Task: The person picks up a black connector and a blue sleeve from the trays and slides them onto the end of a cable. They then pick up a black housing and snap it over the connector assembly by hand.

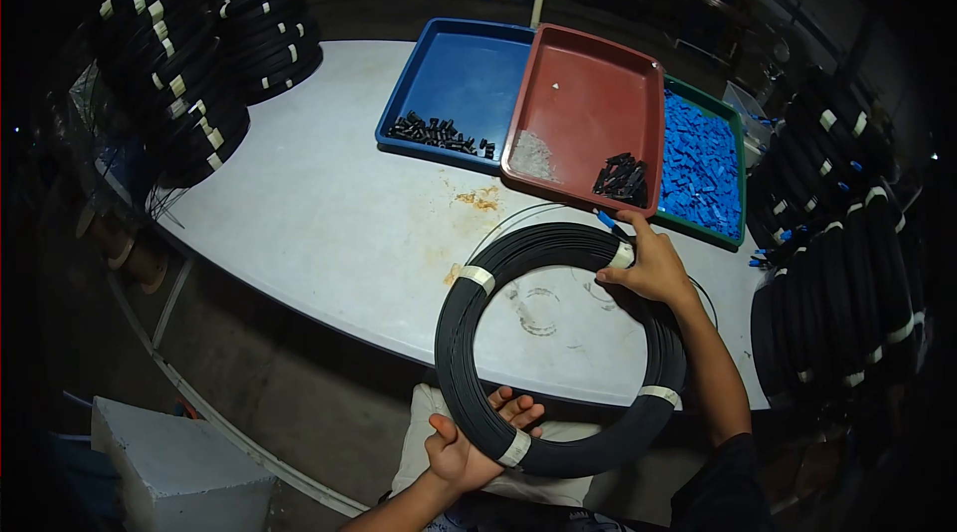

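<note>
A large coil of black cable (459, 343), bound with white tape bands, is tilted over the table's front edge. My right hand (653, 263) grips its upper right side at a tape band, thumb on the inner rim. Beside those fingers a cable end with a blue connector (608, 221) sticks out. Under the lower left of the coil, my left hand (478, 447) lies palm up with its fingers spread, supporting the ring near another band. A thin loose strand arcs behind the coil onto the white table (349, 203).
A blue tray (464, 73) with black parts, a red tray (593, 93) with clear and black pieces, and a green tray (740, 173) of blue connectors stand behind. Coil stacks (179, 83) rise at left; more coils (837, 293) stand at right. A grey box (179, 462) is lower left.
</note>
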`<state>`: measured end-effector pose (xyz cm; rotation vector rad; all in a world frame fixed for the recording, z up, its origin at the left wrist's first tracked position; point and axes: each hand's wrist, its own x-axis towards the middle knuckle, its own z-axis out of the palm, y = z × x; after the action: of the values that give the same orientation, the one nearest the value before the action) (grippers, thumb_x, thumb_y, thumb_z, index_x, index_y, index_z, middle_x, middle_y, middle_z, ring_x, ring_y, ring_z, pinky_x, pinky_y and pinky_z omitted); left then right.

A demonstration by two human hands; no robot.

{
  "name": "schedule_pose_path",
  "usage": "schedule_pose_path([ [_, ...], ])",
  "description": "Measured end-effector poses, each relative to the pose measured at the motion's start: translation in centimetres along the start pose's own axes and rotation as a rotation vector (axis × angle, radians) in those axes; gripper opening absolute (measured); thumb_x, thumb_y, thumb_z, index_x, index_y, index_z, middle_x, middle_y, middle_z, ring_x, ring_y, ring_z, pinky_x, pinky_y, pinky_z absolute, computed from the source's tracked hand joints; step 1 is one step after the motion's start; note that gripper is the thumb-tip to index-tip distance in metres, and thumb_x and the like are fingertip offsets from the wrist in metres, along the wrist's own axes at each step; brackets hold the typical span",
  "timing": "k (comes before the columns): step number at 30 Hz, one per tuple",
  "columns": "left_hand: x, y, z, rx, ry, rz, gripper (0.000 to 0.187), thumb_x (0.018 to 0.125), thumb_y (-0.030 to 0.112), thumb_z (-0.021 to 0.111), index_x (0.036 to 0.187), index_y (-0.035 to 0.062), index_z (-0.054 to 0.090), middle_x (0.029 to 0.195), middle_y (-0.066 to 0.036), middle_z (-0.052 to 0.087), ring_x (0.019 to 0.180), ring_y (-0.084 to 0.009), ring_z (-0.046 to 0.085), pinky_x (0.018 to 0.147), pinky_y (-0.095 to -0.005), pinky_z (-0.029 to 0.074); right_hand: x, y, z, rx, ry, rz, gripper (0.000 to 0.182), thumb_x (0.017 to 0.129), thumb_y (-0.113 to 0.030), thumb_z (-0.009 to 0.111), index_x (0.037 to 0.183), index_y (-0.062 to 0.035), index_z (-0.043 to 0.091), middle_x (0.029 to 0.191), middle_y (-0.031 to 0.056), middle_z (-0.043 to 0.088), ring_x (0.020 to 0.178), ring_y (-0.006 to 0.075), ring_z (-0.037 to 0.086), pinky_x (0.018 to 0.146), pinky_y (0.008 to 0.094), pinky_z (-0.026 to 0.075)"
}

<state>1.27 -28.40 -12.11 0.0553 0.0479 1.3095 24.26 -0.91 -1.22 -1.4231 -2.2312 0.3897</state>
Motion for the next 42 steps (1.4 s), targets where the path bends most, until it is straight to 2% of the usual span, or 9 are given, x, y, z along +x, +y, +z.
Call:
schedule_pose_path([
  [4,1.6,-0.6,1.0,-0.054,-0.13,0.025,0.067,0.085,0.058,0.075,0.127,0.01,0.058,0.102,-0.006,0.072,0.111,-0.0286,0.066,0.11,-0.0518,0.041,0.3,-0.4,-0.5,0.073,-0.101,-0.005,0.085,0.059,-0.027,0.095,0.131,-0.0033,0.056,0.087,0.0226,0.073,0.085,0.0399,0.072,0.077,0.045,0.053],
  [7,1.4,-1.3,1.8,-0.052,0.105,0.165,0.037,0.091,0.026,0.071,0.121,0.0099,0.059,0.083,-0.005,0.069,0.083,-0.023,0.067,0.092,-0.0469,0.047,0.5,-0.1,-0.5,0.149,-0.137,0.024,0.085,0.057,-0.025,0.095,0.129,-0.0005,0.057,0.09,0.0221,0.073,0.087,0.0385,0.072,0.08,0.0436,0.054],
  [18,-1.7,2.3,8.4,0.465,-0.16,0.443,0.066,0.085,0.017,0.073,0.137,-0.0015,0.037,0.082,-0.012,0.069,0.079,-0.0288,0.071,0.083,-0.048,0.048,1.2,-6.7,-1.3,0.321,0.206,-0.237,0.084,0.061,-0.021,0.094,0.133,0.0002,0.057,0.113,0.0184,0.073,0.106,0.0324,0.071,0.095,0.039,0.053],
  [20,-3.0,3.3,9.9,0.698,-0.158,0.471,0.074,0.081,0.018,0.08,0.134,-0.0016,0.033,0.081,-0.013,0.069,0.075,-0.0294,0.071,0.084,-0.0475,0.052,2.1,-7.9,-2.1,0.535,0.151,-0.242,0.079,0.06,-0.017,0.095,0.127,0.0018,0.06,0.106,0.0147,0.073,0.1,0.0212,0.071,0.091,0.033,0.054],
  [26,-3.7,4.2,12.6,1.592,-0.416,0.74,0.035,0.081,0.011,0.083,0.107,0.001,0.061,0.081,-0.013,0.071,0.068,-0.0223,0.072,0.063,-0.0307,0.057,3.6,-13.4,-4.9,0.872,0.236,-0.388,0.062,0.065,0.001,0.088,0.12,0.0,0.062,0.104,0.0057,0.073,0.094,0.0132,0.068,0.088,0.0283,0.053],
  [27,-3.9,6.5,11.8,1.783,-0.243,0.374,0.026,0.092,0.01,0.071,0.111,-0.0036,0.062,0.086,-0.016,0.072,0.067,-0.0182,0.071,0.061,-0.0316,0.057,4.9,-12.7,-3.9,0.966,0.29,-0.461,0.059,0.068,-0.004,0.09,0.119,-0.0006,0.062,0.106,0.0039,0.072,0.093,0.0129,0.068,0.086,0.0287,0.055],
  [28,-2.7,6.1,11.0,1.655,-0.481,0.763,0.019,0.094,0.012,0.065,0.104,-0.004,0.068,0.083,-0.013,0.072,0.066,-0.0175,0.07,0.062,-0.0315,0.057,4.7,-12.8,-3.1,0.792,0.392,-0.575,0.058,0.07,-0.013,0.092,0.12,-0.0025,0.064,0.105,0.0045,0.073,0.091,0.0135,0.069,0.082,0.0302,0.056],
  [32,-1.1,6.0,13.8,2.418,-0.675,0.799,0.016,0.076,0.013,0.069,0.088,0.0058,0.076,0.067,-0.002,0.069,0.062,-0.0149,0.07,0.062,-0.0302,0.057,3.7,-10.5,0.0,0.605,0.494,-0.641,0.06,0.078,-0.02,0.091,0.127,-0.0042,0.061,0.112,0.0079,0.074,0.098,0.0194,0.073,0.089,0.0329,0.058],
  [42,-0.7,4.4,11.6,2.528,-0.578,0.851,0.014,0.081,0.015,0.074,0.092,0.0176,0.082,0.064,0.005,0.067,0.055,-0.0078,0.063,0.054,-0.023,0.05,-0.7,-5.5,1.3,0.41,0.231,-0.284,0.071,0.084,-0.021,0.086,0.14,0.0004,0.049,0.121,0.0129,0.068,0.11,0.0209,0.067,0.101,0.0348,0.05],
])
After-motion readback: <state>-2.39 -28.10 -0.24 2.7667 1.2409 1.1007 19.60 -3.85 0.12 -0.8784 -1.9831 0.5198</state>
